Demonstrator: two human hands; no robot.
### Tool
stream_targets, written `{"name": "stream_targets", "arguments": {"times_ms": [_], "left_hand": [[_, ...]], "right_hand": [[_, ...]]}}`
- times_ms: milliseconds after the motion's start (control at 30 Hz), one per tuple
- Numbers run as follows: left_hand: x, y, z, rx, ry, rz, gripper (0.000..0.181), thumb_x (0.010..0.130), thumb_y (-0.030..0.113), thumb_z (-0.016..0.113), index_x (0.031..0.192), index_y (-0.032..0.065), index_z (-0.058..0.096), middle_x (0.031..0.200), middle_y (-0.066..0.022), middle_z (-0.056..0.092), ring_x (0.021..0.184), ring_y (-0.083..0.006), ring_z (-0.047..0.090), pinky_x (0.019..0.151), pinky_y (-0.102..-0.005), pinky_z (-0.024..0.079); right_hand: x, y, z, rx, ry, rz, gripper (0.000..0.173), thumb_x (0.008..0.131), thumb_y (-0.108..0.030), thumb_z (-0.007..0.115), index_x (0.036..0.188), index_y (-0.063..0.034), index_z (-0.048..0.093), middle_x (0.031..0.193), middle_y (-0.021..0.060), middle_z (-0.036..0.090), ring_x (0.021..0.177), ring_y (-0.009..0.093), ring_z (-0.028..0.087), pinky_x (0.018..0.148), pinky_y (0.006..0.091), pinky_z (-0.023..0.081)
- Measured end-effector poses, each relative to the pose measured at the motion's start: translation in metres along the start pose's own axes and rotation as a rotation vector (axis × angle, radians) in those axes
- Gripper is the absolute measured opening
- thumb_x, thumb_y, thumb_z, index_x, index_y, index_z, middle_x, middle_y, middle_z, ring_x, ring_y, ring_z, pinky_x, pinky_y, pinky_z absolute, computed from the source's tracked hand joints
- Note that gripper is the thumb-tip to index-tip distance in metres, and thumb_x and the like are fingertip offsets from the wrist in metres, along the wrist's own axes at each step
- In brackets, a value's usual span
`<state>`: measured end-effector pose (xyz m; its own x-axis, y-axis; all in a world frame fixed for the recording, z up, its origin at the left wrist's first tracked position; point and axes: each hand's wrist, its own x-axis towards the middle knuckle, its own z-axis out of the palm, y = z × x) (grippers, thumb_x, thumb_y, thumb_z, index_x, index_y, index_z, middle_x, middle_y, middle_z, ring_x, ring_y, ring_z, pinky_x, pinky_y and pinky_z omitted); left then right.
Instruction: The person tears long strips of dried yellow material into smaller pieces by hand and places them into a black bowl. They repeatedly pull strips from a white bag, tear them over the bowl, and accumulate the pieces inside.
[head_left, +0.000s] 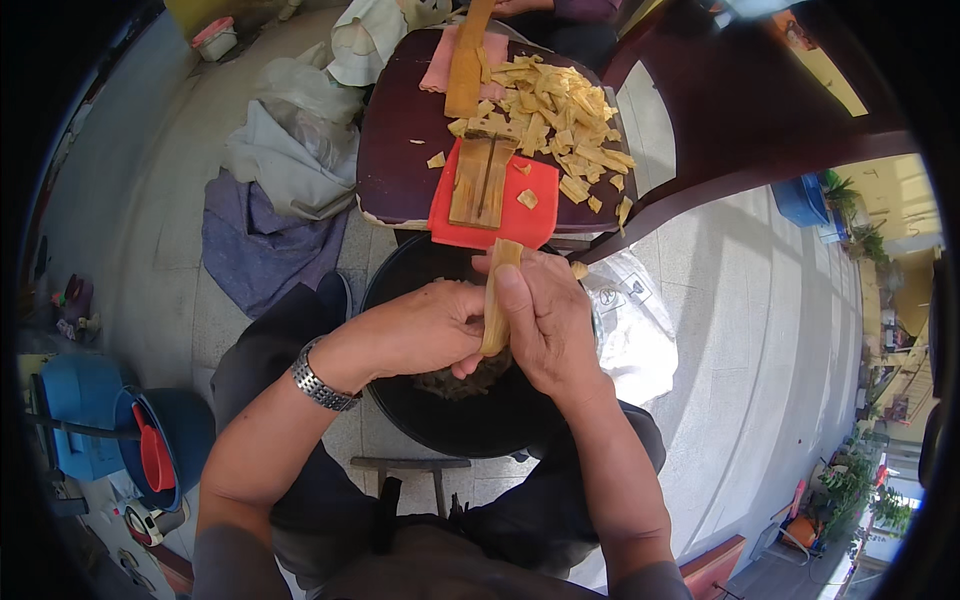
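Over a black tub (397, 420), my two hands meet around a long, pale-yellow fibrous strip (495, 315) held nearly upright. My right hand (551, 315) grips it, the thumb pressed on its upper part. My left hand (435, 326), with a metal watch at the wrist, pinches the strip's lower left side; some of its fingertips are hidden behind it. Just beyond, a wooden board (472, 184) with a dark lengthwise slot lies on a folded red cloth (540, 202). Greyish pieces (454, 386) lie in the tub, partly covered by my hands.
A dark wooden chair (390, 150) bears a heap of yellow flakes (562, 105), a flat wooden paddle (465, 82) and a pink cloth (442, 64). Another person's hand (517, 6) shows behind it. Cloths and bags (292, 165) lie left; a blue bucket (184, 427) stands lower left.
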<state>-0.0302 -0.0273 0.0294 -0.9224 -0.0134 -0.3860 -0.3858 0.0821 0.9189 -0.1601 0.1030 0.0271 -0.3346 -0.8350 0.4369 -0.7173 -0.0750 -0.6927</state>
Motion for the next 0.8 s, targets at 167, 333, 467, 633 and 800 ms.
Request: {"name": "stream_targets", "arguments": {"times_ms": [167, 333, 467, 633, 800], "left_hand": [[-0.008, -0.004, -0.002, 0.253, 0.142, 0.085, 0.009, 0.094, 0.004, 0.057, 0.098, 0.0001, 0.065, 0.088, -0.0093, 0.063, 0.076, -0.0182, 0.065, 0.07, -0.0318, 0.052], [-0.012, -0.013, -0.006, 0.418, 0.426, 0.408, 0.018, 0.091, -0.004, 0.059, 0.108, 0.0024, 0.061, 0.11, -0.0112, 0.062, 0.102, -0.0259, 0.064, 0.087, -0.0341, 0.052], [-0.005, -0.021, -0.001, 0.366, 0.472, 0.533, 0.022, 0.093, -0.007, 0.058, 0.113, 0.003, 0.059, 0.118, -0.0099, 0.061, 0.11, -0.0215, 0.062, 0.093, -0.0322, 0.051], [-0.002, -0.024, -0.006, 0.103, 0.425, 0.246, 0.015, 0.099, -0.001, 0.06, 0.113, 0.0025, 0.061, 0.107, -0.0038, 0.065, 0.1, -0.0119, 0.063, 0.089, -0.0279, 0.051], [-0.001, -0.018, -0.006, -0.012, 0.454, 0.249, 0.013, 0.103, 0.007, 0.06, 0.114, 0.0014, 0.063, 0.101, -0.001, 0.065, 0.096, -0.0085, 0.061, 0.086, -0.026, 0.051]], "right_hand": [[-0.009, 0.005, 0.002, 0.053, -0.148, 0.229, 0.033, 0.107, -0.021, 0.048, 0.096, 0.0025, 0.067, 0.085, 0.0199, 0.067, 0.082, 0.043, 0.063, 0.077, 0.0426, 0.051], [-0.012, 0.013, 0.0, 0.652, -0.264, 0.68, 0.049, 0.11, -0.037, 0.041, 0.092, 0.0027, 0.063, 0.077, 0.0073, 0.065, 0.067, 0.017, 0.063, 0.069, 0.0351, 0.053], [-0.008, 0.015, -0.006, 1.022, -0.457, 1.022, 0.037, 0.11, -0.034, 0.043, 0.106, -0.0027, 0.061, 0.074, 0.0041, 0.059, 0.059, 0.011, 0.054, 0.053, 0.0257, 0.042], [-0.004, 0.013, -0.004, 0.884, -0.413, 0.958, 0.03, 0.104, -0.034, 0.062, 0.11, -0.0046, 0.062, 0.073, -0.0001, 0.055, 0.061, 0.008, 0.049, 0.054, 0.0248, 0.04], [-0.012, 0.015, 0.003, 0.392, -0.202, 0.494, 0.033, 0.101, -0.037, 0.069, 0.099, -0.0043, 0.067, 0.076, -0.0028, 0.058, 0.069, 0.005, 0.052, 0.062, 0.0229, 0.043]]}}
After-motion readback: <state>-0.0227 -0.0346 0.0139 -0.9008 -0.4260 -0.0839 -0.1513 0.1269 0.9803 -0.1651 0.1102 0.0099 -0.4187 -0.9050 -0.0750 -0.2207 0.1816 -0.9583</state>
